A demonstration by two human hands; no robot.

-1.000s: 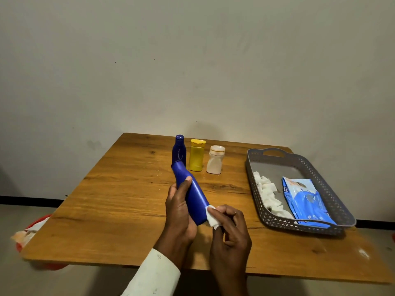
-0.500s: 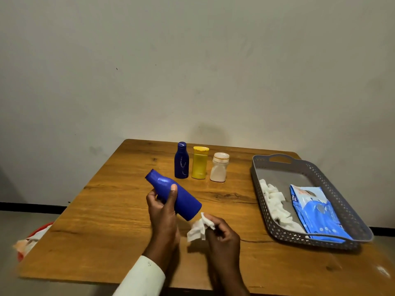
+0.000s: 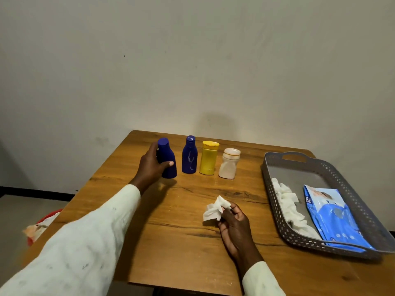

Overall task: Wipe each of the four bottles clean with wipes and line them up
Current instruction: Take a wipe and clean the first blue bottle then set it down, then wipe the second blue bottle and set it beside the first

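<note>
Four bottles stand upright in a row at the far side of the wooden table (image 3: pixel 175 242). My left hand (image 3: pixel 150 166) grips the leftmost one, a larger blue bottle (image 3: pixel 167 162), which stands on the table. To its right come a smaller dark blue bottle (image 3: pixel 189 155), a yellow bottle (image 3: pixel 208 158) and a white bottle (image 3: pixel 229 164). Nearer me, my right hand (image 3: pixel 234 224) pinches a crumpled white wipe (image 3: pixel 214 208) just above the tabletop.
A grey perforated tray (image 3: pixel 275 197) sits at the right, holding several used white wipes (image 3: pixel 287 201) and a blue pack of wipes (image 3: pixel 333 218). Off the table's left edge, low down, lies something red and white (image 3: pixel 40 226). A plain wall stands behind.
My left hand carried the larger blue bottle from a tilted hold near me out to the row and stood it upright at the left end. My right hand with the wipe came away from the bottle.
</note>
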